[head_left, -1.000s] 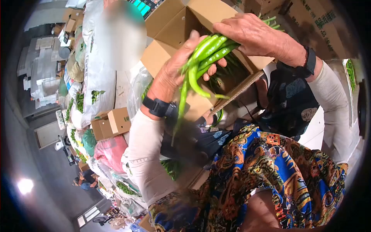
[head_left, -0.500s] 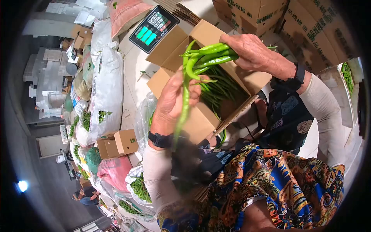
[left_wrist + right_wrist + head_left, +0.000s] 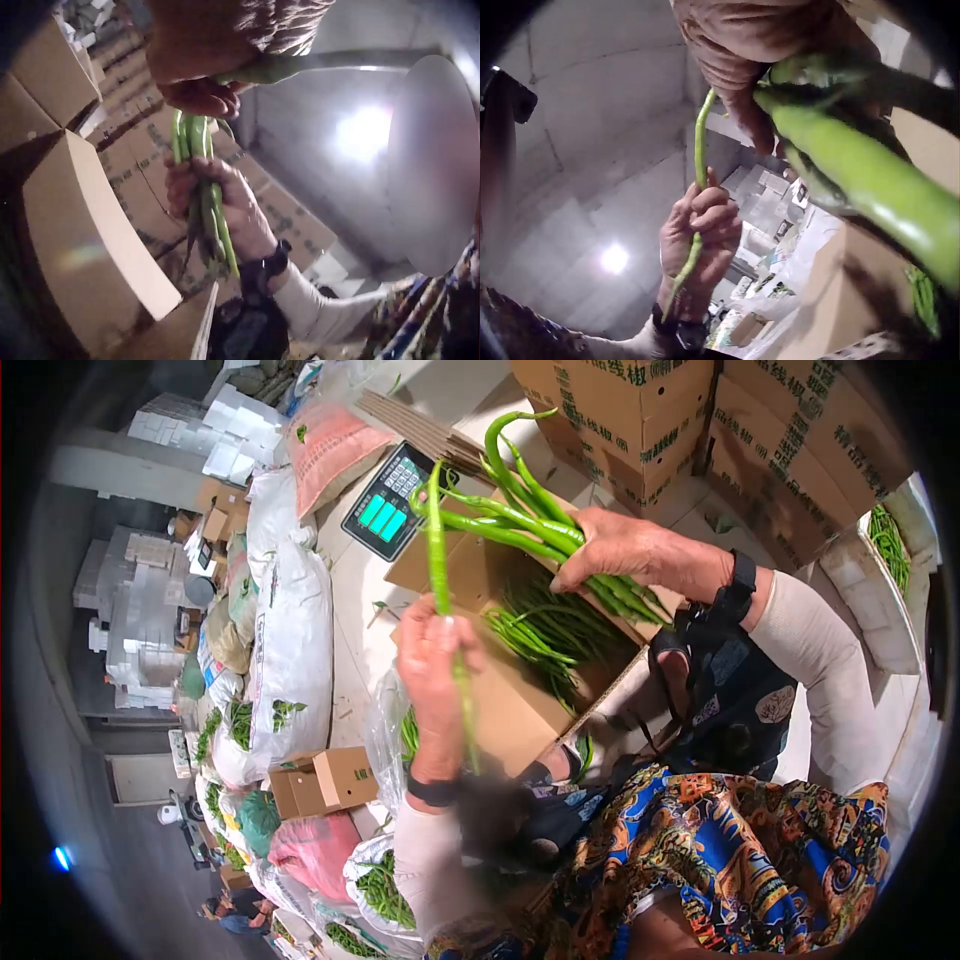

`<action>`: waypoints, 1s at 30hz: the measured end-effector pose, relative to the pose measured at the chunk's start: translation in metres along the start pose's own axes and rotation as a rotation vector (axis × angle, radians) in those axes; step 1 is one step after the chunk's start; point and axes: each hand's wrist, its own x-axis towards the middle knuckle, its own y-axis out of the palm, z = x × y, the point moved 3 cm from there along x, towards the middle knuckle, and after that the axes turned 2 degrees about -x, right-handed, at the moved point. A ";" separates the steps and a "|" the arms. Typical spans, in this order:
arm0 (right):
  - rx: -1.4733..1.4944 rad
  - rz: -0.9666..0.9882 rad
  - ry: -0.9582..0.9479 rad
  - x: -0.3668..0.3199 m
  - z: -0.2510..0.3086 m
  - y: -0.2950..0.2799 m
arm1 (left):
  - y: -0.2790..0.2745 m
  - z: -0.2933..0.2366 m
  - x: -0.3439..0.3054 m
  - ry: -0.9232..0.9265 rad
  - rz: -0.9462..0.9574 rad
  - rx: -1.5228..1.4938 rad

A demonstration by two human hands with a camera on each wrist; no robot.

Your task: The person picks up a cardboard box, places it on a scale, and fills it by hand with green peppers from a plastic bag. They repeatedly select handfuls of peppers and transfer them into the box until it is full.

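In the head view the right hand (image 3: 635, 555) grips a bunch of long green peppers (image 3: 530, 528) above an open cardboard box (image 3: 505, 695). The left hand (image 3: 432, 675) pinches one long pepper (image 3: 437, 550), whose upper end is beside the bunch's curved tips. Inside the box lie more green peppers (image 3: 550, 625). From the left wrist view, the right hand (image 3: 225, 199) has its fingers round the bunch. The right wrist view shows the left hand (image 3: 699, 240) with curled fingers on the single pepper (image 3: 701, 142).
A scale (image 3: 390, 500) with a lit display stands behind the box. Printed cartons (image 3: 640, 430) are stacked at the back right. White sacks (image 3: 290, 660), a small carton (image 3: 345, 775) and a pink bag (image 3: 315, 850) line the left. A tray of peppers (image 3: 885, 550) is at the far right.
The hands have moved apart; the left hand has come away from the bunch with a single pepper. The right hand has turned and lowered the bunch, its tips now pointing up and left.
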 end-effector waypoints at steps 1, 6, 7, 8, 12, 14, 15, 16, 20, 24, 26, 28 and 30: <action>0.086 0.031 0.017 0.003 -0.004 0.002 | 0.011 -0.001 -0.003 0.008 0.011 0.001; 0.293 0.134 -0.058 -0.005 0.001 0.023 | 0.039 0.032 0.001 -0.189 -0.018 -0.004; 0.365 0.180 -0.049 -0.014 0.010 0.034 | 0.043 0.037 0.004 -0.276 -0.043 -0.069; 0.409 0.278 -0.032 -0.025 0.024 0.047 | 0.043 0.041 0.006 -0.276 -0.048 -0.065; 0.383 0.232 -0.025 -0.033 0.031 0.058 | 0.053 0.033 0.010 -0.297 0.090 -0.305; 0.255 0.193 -0.087 -0.025 0.012 0.060 | 0.052 0.032 0.009 -0.307 0.111 -0.343; 0.256 0.191 -0.084 -0.027 0.013 0.061 | 0.051 0.031 0.009 -0.311 0.111 -0.345; 0.235 0.195 -0.077 -0.029 0.015 0.063 | 0.051 0.029 0.009 -0.315 0.132 -0.293; 0.247 0.291 -0.011 -0.031 0.004 0.070 | 0.051 0.030 0.005 -0.361 0.070 -0.250; 0.472 0.364 0.015 -0.029 -0.003 0.075 | 0.041 0.033 0.005 -0.336 -0.018 -0.286; 0.547 0.363 0.101 -0.024 -0.018 0.076 | 0.039 0.025 0.003 -0.289 -0.073 -0.282; 0.602 0.399 0.072 -0.026 -0.016 0.077 | 0.033 0.023 0.000 -0.312 -0.083 -0.284; 0.659 0.415 0.110 -0.028 -0.015 0.078 | 0.032 0.017 -0.005 -0.287 -0.108 -0.282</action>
